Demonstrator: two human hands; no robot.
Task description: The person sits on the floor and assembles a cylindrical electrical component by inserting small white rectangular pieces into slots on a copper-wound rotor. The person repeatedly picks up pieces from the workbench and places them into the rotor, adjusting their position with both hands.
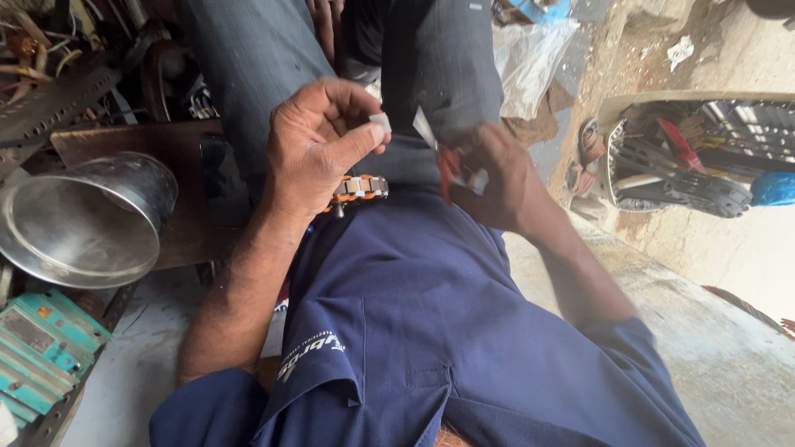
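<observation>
right hand (497, 178) blurred, its orange-handled tool (447, 170) unclear

A cluttered workshop is shown: a metal funnel (83, 219) and teal electrical units (41, 356) are seen at the left, scrap parts (50, 58) far left, a crate of tools (704, 157) at the right.

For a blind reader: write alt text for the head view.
Seen from above, the left hand pinches a small white piece while the blurred right hand holds something orange and white over a navy shirt. A metal funnel lies left.
</observation>
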